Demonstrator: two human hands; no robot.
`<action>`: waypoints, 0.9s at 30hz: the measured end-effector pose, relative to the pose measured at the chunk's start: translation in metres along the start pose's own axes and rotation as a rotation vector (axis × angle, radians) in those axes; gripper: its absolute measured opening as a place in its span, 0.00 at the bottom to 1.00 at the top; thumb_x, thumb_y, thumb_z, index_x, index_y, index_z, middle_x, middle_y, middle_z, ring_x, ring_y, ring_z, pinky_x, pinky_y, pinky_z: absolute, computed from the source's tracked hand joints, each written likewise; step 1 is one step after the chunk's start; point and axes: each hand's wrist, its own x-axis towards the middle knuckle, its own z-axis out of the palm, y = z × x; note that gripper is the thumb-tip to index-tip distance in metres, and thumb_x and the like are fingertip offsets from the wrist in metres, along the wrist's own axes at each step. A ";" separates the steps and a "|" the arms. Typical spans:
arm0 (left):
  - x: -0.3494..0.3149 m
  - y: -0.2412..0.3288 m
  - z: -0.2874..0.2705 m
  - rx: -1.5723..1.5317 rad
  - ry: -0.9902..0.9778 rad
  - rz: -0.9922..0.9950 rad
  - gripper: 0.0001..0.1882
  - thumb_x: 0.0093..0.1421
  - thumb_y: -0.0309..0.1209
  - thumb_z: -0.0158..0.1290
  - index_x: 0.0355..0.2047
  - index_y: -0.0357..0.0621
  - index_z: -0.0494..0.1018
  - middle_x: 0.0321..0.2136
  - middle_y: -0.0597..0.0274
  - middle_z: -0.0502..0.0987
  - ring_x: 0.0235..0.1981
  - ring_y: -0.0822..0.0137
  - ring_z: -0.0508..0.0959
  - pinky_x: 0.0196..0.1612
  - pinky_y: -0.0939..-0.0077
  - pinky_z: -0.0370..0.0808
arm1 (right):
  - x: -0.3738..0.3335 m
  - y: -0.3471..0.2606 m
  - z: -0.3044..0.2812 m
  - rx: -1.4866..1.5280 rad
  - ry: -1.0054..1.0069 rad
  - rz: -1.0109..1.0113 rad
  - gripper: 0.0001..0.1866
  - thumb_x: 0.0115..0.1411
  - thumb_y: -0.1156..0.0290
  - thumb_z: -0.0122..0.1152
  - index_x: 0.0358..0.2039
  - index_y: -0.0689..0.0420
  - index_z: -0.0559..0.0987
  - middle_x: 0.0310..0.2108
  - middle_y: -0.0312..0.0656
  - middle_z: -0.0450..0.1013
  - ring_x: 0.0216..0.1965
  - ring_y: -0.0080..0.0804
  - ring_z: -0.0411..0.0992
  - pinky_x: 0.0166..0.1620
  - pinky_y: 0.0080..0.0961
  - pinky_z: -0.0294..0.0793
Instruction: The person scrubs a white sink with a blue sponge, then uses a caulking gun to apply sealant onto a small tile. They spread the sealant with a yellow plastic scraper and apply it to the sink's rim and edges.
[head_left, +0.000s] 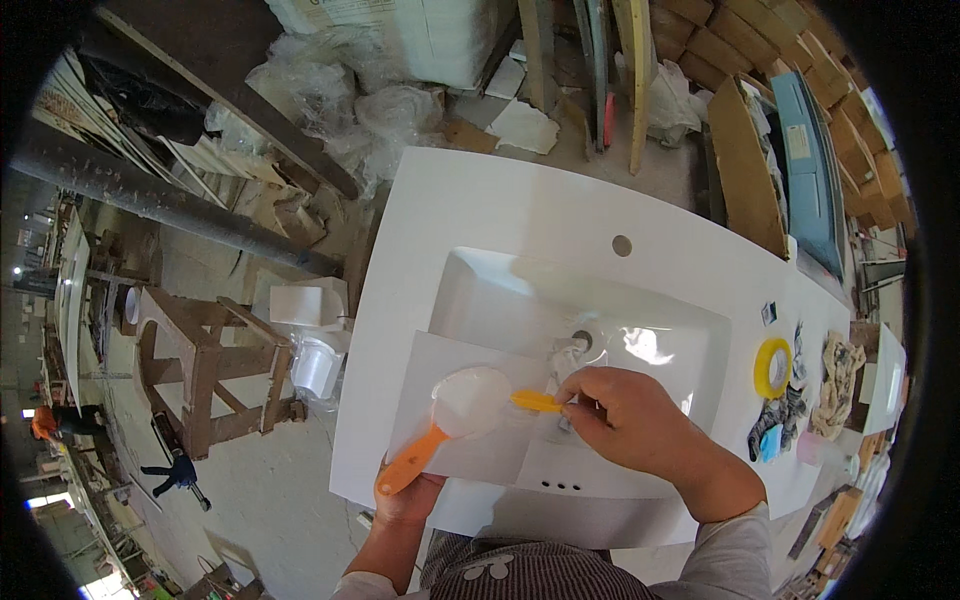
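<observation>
In my left hand (407,500), palm up, lies the handle of an orange-handled putty knife (412,462), its round, broad end covered in white paste (474,402). Beneath it is a flat white panel (430,375) over the left part of a white washbasin (520,190). Between thumb and fingers of my right hand (630,420) is a small yellow plastic spatula (537,401), its tip just right of the paste. A crumpled whitish cloth or plastic piece (566,360) lies in the bowl near the drain hole (582,339), partly hidden by my right hand.
On the basin's right side are a yellow tape roll (773,368), dark gloves (778,422) and a beige rag (837,385). A wooden trestle (190,365) stands left. Plastic wrap (370,125) and boards lie beyond the far edge. A person in orange (45,422) is far left.
</observation>
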 end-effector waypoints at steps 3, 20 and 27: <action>-0.002 0.000 -0.007 0.025 -0.014 0.018 0.31 0.59 0.44 0.52 0.57 0.35 0.64 0.57 0.52 0.68 0.58 0.58 0.69 0.60 0.61 0.67 | 0.005 -0.009 0.004 -0.053 -0.010 -0.049 0.07 0.58 0.71 0.55 0.36 0.60 0.75 0.26 0.47 0.73 0.28 0.43 0.73 0.33 0.35 0.71; -0.017 0.072 -0.059 -0.108 -0.110 0.286 0.37 0.57 0.42 0.52 0.62 0.36 0.56 0.61 0.50 0.62 0.61 0.51 0.63 0.64 0.49 0.56 | 0.097 0.054 0.074 0.494 0.148 0.119 0.09 0.63 0.66 0.53 0.41 0.55 0.73 0.22 0.32 0.67 0.24 0.18 0.65 0.27 0.20 0.66; -0.013 0.095 -0.056 -0.055 -0.091 0.357 0.37 0.56 0.44 0.54 0.61 0.38 0.58 0.60 0.51 0.63 0.61 0.52 0.63 0.65 0.49 0.54 | 0.168 0.064 0.153 0.921 0.351 0.096 0.13 0.67 0.66 0.46 0.49 0.57 0.67 0.22 0.30 0.64 0.23 0.16 0.59 0.26 0.18 0.60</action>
